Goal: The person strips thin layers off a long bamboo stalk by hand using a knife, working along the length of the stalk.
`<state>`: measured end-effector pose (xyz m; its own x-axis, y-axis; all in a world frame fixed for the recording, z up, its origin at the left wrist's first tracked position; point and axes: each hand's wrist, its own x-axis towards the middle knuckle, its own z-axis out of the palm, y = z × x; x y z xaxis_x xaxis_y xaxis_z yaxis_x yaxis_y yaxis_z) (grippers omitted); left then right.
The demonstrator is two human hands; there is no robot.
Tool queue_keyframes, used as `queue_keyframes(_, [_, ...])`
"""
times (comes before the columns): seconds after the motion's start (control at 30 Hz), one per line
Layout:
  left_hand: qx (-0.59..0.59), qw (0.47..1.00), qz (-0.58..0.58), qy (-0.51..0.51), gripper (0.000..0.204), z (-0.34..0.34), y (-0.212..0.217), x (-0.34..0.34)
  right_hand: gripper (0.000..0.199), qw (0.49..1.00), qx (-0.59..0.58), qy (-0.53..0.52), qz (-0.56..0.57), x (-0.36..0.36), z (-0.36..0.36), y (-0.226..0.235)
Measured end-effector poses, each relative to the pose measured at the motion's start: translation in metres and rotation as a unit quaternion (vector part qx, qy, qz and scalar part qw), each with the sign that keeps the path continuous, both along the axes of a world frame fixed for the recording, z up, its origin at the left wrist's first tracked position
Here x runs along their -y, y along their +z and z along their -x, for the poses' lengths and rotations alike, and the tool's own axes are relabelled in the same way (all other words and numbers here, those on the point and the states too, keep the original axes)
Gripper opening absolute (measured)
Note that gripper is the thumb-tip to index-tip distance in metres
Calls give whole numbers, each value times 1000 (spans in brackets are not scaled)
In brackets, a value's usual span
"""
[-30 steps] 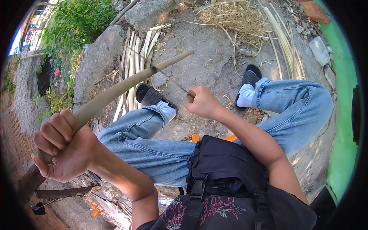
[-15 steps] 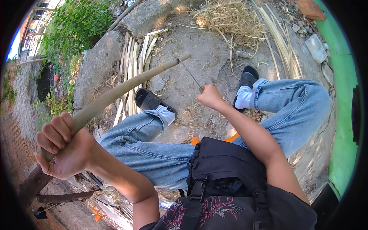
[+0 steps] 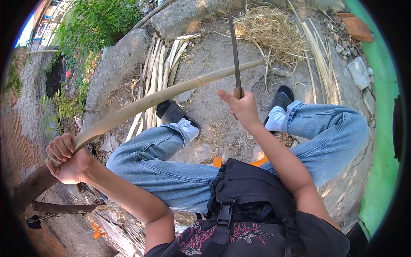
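so the left hand [image 3: 70, 159] is wrapped round the near end of a bamboo pole [image 3: 162, 95], right hand [image 3: 245, 107] is gripping a knife [image 3: 235, 49] whose blade crosses near the pole's far tip (can't tell if touching), pale strips [image 3: 160, 68] on the ground beyond the pole

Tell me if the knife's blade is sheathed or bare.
Bare: the dark blade extends uncovered from the handle in the right hand.
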<state>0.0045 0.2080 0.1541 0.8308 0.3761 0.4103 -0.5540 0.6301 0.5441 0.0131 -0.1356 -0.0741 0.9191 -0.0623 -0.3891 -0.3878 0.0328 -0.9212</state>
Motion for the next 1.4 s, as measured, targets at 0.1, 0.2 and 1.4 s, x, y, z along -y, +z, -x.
queue_keyframes(0.1, [7,997,59,-45,27,-2,-3,-1,51,996,86,-24,-6,-5,5,18])
queue_keyframes(0.2, [25,992,101,-77,28,-1,0,0,48,990,127,-51,-38,-10,9,32])
queue_keyframes(1.4, [-26,992,84,-94,30,5,-1,-26,49,935,153,45,318,27,-10,23])
